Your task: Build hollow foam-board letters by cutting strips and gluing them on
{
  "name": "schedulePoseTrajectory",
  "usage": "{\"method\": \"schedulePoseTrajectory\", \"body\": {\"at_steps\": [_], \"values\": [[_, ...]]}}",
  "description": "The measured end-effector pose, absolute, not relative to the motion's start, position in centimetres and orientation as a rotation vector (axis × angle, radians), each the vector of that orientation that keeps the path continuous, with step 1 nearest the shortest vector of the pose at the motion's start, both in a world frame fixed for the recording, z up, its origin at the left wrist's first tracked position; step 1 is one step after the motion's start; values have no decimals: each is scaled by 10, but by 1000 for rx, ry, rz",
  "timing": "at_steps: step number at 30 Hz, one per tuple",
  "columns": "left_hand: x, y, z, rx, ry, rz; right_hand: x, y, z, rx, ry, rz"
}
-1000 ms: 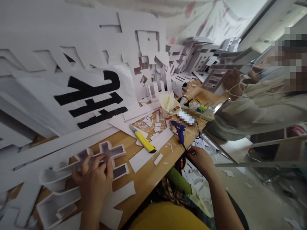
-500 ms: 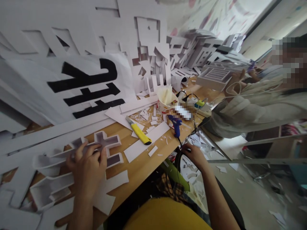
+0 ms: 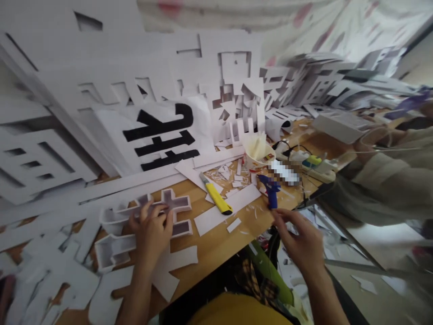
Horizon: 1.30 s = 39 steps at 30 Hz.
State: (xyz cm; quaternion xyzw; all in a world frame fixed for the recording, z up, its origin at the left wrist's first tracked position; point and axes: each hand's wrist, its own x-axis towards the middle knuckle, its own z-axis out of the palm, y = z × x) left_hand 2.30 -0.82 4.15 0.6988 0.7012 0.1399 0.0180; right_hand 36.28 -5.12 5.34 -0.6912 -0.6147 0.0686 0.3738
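My left hand [image 3: 153, 231] presses flat on a white foam-board letter frame [image 3: 117, 246] with raised walls that lies on the wooden table [image 3: 216, 243]. My right hand [image 3: 299, 239] hovers just past the table's near edge with its fingers loosely spread and nothing visibly in them. Just beyond those fingers a blue glue gun [image 3: 269, 192] rests on the table. A yellow utility knife [image 3: 217, 200] lies between the two hands, beside a long white strip [image 3: 228, 210].
Large white foam boards with cut-out characters [image 3: 216, 90] lean along the back, one sheet bearing black strokes [image 3: 162, 137]. A paper cup [image 3: 257, 155] and a power strip [image 3: 320, 167] stand further back. A co-worker's sleeve [image 3: 389, 180] is at the right. Scraps litter the table.
The view has swung right and down. My right hand has lifted from the cord area at the table edge toward the glue gun. My left hand stays on the letter frame.
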Motion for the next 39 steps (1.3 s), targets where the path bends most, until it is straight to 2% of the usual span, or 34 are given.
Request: {"method": "schedulePoseTrajectory", "body": {"at_steps": [5, 8, 16, 23, 39], "values": [[21, -7, 41, 2138, 2166, 396, 261, -23, 46, -1128, -1912, 445], [19, -7, 41, 2133, 2157, 352, 215, -22, 29, -998, -2153, 506], [13, -5, 38, 2106, 2111, 225, 194, -46, -16, -1023, -2226, 423], [15, -3, 42, 2058, 2114, 147, 206, -56, -13, -1091, -2338, 567], [7, 0, 49, 2013, 2075, 242, 208, -57, -19, -1133, -2216, 496]]}}
